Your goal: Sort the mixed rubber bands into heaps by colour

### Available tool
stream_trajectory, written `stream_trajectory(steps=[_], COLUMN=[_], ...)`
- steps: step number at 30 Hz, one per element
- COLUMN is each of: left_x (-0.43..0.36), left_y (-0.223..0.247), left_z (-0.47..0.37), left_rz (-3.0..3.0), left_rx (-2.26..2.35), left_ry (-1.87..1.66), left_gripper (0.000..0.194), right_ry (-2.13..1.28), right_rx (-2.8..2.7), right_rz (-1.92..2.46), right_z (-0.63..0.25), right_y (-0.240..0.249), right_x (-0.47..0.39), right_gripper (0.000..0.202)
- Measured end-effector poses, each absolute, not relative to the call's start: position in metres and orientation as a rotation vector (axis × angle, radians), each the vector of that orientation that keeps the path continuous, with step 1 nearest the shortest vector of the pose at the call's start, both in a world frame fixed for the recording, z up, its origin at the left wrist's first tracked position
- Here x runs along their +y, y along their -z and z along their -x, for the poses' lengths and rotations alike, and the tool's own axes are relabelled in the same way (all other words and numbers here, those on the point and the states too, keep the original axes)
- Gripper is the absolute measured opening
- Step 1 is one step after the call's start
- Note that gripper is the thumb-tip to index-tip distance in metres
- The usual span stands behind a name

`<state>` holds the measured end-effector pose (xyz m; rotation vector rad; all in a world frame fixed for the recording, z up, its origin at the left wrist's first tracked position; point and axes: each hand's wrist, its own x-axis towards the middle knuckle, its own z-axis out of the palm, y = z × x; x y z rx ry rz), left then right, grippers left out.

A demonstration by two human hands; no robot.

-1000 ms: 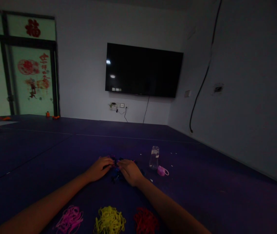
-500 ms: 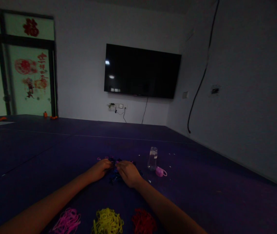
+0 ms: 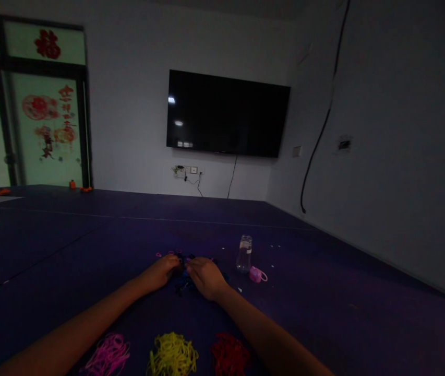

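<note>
"Where's the dark tangle (image 3: 183,284)?"
"On the purple surface (image 3: 128,240), between the left hand (image 3: 163,271) and the right hand (image 3: 209,278). The right is nearer, partly covering it."
"Its long axis?"
"None that I can make out."
"And the fingers (image 3: 195,265)?"
"Both sets bend inward at the tangle; whether they pinch any strand, I can't tell."

A loose, tangled heap of dark blue strands (image 3: 184,285), apparently mixed with pink loops (image 3: 158,255), lies spread low across a purple worktop (image 3: 89,256), partly hidden from view.
</note>
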<state>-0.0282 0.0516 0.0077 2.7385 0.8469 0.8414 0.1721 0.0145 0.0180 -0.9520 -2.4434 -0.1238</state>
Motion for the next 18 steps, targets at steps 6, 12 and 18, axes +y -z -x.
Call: stream_trajectory(steps=[6, 12, 18], left_x=[0.047, 0.031, -0.035], left_y=[-0.018, -0.05, -0.075], left_z=[0.028, 0.029, 0.049], left_rz=[-2.621, -2.526, -2.527], left_rx=[0.978, 1.032, 0.912], left_ry=[-0.97, -0.975, -0.651], left_gripper=[0.023, 0.021, 0.017], right_ry=[0.128, 0.141, 0.118], right_rx=[-2.425, -2.418, -2.424], right_rz=[0.95, 0.921, 0.923], right_z=[-0.173, -0.174, -0.175], right_y=[-0.017, -0.013, -0.014], right_x=[0.017, 0.019, 0.019], right_gripper=[0.037, 0.039, 0.039])
